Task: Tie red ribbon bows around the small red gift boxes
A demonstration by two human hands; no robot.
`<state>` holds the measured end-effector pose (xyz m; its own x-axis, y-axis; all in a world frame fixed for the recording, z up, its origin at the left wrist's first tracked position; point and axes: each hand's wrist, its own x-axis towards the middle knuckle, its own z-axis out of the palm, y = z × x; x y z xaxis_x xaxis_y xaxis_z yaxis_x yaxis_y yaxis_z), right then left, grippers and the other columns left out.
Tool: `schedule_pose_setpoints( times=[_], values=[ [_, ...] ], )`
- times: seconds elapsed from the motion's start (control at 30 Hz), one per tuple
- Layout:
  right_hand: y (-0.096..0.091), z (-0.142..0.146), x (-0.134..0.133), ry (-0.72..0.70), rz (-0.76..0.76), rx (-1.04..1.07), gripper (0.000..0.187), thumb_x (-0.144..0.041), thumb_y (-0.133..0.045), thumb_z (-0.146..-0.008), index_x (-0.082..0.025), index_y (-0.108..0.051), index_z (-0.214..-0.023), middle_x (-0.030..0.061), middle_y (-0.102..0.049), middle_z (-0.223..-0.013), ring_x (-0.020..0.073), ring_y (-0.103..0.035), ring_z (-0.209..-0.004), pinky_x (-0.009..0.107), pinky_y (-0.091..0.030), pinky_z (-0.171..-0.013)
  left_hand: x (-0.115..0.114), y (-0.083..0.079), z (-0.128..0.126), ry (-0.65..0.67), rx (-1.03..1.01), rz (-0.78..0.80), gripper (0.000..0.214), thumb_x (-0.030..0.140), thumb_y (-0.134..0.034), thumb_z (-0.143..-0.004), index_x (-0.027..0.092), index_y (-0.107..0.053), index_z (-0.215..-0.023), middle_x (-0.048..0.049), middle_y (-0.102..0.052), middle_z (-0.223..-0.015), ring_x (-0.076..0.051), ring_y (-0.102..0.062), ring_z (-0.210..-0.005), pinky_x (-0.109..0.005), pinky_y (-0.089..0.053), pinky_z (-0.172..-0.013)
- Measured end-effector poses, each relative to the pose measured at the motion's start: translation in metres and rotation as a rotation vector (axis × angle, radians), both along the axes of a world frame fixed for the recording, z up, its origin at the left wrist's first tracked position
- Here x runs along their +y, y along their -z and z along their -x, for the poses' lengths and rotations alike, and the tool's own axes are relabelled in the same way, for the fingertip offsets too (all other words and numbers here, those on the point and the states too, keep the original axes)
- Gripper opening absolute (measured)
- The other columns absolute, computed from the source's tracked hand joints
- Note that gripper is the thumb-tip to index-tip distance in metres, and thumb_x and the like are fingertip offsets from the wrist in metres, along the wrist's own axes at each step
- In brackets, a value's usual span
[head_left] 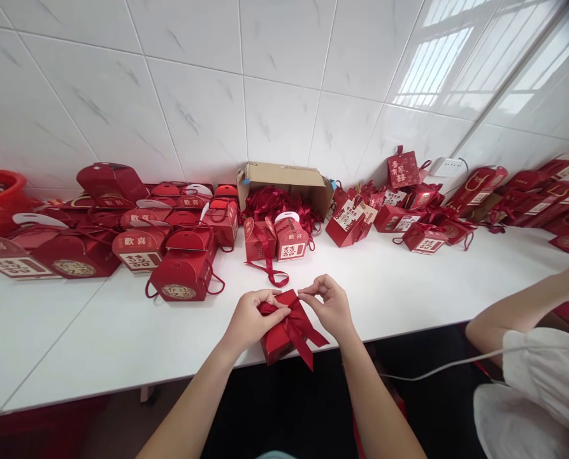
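A small red gift box [278, 339] sits at the near edge of the white table [122, 331], wrapped with a dark red ribbon [299, 330] whose tails hang over the front. My left hand [252, 317] pinches a loop of the ribbon bow on the box's left top. On the right side of the bow, my right hand [329, 305] pinches the other ribbon loop. Both hands are closed on the ribbon.
Many red gift boxes with handles [183, 264] lie along the wall to the left and right [408, 217]. An open cardboard carton [284, 182] holds red ribbons. A red tub [0, 197] stands far left. Another person's arm [523, 309] and white sleeve are at the right.
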<state>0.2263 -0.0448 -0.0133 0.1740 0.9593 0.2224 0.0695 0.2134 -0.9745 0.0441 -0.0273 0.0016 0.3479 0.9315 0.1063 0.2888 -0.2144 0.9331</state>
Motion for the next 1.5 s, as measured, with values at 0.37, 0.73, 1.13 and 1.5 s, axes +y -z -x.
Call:
schedule_pose_setpoints(
  times=[0.37, 0.73, 1.13, 1.5],
  values=[
    [0.018, 0.0, 0.0, 0.01, -0.035, 0.205, 0.028, -0.033, -0.076, -0.072, -0.022, -0.05, -0.076, 0.0014, -0.071, -0.077, 0.0189, -0.068, -0.082, 0.036, -0.051, -0.082, -0.001, 0.005, 0.006, 0.032, 0.041, -0.095, 0.014, 0.025, -0.068, -0.073, 0.02, -0.055, -0.07, -0.0077, -0.071, -0.094, -0.027, -0.061, -0.108, -0.045, -0.042, -0.098],
    [0.05, -0.012, -0.043, -0.509, 0.123, 0.012, 0.112, -0.034, -0.089, -0.053, -0.035, -0.025, -0.145, 0.0087, -0.024, -0.155, 0.0282, -0.024, -0.142, 0.049, -0.019, -0.115, -0.024, 0.02, 0.018, 0.111, -0.167, -0.151, 0.027, 0.027, -0.064, -0.081, 0.022, -0.046, -0.1, -0.0091, -0.052, -0.121, -0.021, -0.056, -0.106, -0.036, -0.047, -0.092],
    [0.051, -0.085, -0.038, 0.775, 0.112, -0.197, 0.098, -0.048, -0.078, -0.061, -0.02, -0.032, -0.143, 0.017, -0.026, -0.148, 0.0372, -0.031, -0.134, 0.054, -0.03, -0.108, 0.041, 0.04, -0.009, -0.101, 0.379, -0.154, 0.009, 0.024, -0.052, -0.083, 0.019, -0.058, -0.087, -0.0132, -0.039, -0.143, -0.035, -0.027, -0.136, -0.055, -0.032, -0.104],
    [0.052, 0.009, -0.057, 0.114, 0.39, 0.51, 0.036, -0.049, -0.076, -0.067, -0.016, -0.074, -0.084, 0.0116, -0.07, -0.099, 0.0226, -0.065, -0.081, 0.03, -0.049, -0.065, 0.019, 0.06, -0.016, -0.041, 0.493, -0.273, 0.028, 0.004, -0.042, -0.079, 0.02, -0.061, -0.094, -0.0069, -0.065, -0.099, -0.024, -0.056, -0.1, -0.046, -0.039, -0.093]
  ],
)
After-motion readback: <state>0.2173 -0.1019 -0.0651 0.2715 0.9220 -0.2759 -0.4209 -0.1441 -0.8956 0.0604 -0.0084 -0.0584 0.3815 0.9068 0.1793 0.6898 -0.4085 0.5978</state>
